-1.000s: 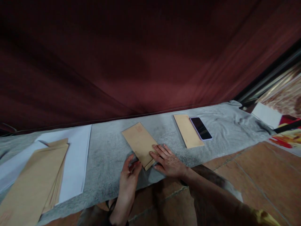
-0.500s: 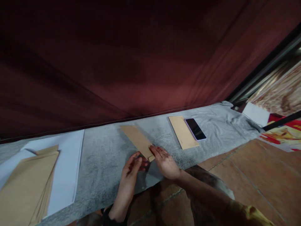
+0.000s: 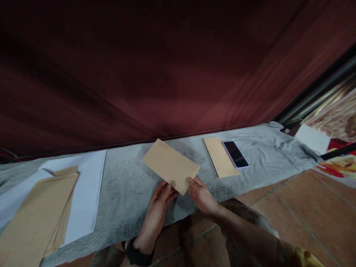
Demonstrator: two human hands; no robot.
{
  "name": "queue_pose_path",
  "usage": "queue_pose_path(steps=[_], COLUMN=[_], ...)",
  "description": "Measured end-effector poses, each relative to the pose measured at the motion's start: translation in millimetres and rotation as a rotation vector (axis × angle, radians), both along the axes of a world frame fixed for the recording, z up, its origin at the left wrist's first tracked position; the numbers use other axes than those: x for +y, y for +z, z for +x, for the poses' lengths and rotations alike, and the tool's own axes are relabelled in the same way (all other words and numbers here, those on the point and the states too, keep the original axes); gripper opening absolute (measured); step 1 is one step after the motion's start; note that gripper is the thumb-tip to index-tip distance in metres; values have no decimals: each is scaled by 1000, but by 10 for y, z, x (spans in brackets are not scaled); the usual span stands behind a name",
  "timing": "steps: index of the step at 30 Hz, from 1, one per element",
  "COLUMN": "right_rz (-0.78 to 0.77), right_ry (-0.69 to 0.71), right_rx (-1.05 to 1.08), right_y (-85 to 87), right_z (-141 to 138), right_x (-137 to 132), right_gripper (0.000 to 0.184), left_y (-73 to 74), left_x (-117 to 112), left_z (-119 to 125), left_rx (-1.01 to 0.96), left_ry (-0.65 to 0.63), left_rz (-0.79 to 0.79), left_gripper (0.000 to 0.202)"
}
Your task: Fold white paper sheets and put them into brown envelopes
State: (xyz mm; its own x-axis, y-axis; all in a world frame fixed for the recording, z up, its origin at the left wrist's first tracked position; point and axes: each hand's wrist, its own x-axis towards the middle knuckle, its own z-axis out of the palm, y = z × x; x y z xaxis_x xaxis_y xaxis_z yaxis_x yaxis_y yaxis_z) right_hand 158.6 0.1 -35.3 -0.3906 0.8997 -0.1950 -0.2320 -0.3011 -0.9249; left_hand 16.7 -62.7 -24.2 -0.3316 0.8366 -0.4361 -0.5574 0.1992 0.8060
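Right hand [image 3: 200,195] is gripping the kraft envelope [image 3: 174,163] at its near right corner, thumb on top. Left hand [image 3: 159,203] is touching its near edge; cannot tell whether it is closing on the paper. Envelope is slanting over grey cloth [image 3: 122,189], mid-scene. To the right, 1 smartphone [image 3: 236,154] is lying beside a 2nd envelope [image 3: 218,157]; at left, an envelope stack [image 3: 39,207] is resting on white sheets [image 3: 90,193].

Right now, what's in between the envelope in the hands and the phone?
Another brown envelope, with a strip of grey cloth before it. The head view shows it beside the phone, right of the held envelope.
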Motion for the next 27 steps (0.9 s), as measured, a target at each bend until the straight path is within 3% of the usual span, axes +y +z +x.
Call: queue_pose_path(steps=[4,8,13,21,24,27], right_rz=[-218,-302,-260,-236,-262,-257], right_ry=[50,64,87,169,219,180], right_rx=[112,127,57,-44,-30,-18], right_y=[-77,-71,-16,-26,-41,-46], right_z=[-30,39,130,305,333,339], right_x=[-112,-89,22,189,195,205], right_gripper=[50,49,53,55,57,58], left_y=[33,21,31,95,103,96], left_x=[13,4,-3,67,74,66], left_z=[-61,-129,-131,-290,-353,-366], left_rx=[31,79,90,8,30,54], left_ry=[63,25,-35,147,150,126], left_rz=[5,-5,8,-26,-42,-67], left_gripper=[54,42,38,41,46,47])
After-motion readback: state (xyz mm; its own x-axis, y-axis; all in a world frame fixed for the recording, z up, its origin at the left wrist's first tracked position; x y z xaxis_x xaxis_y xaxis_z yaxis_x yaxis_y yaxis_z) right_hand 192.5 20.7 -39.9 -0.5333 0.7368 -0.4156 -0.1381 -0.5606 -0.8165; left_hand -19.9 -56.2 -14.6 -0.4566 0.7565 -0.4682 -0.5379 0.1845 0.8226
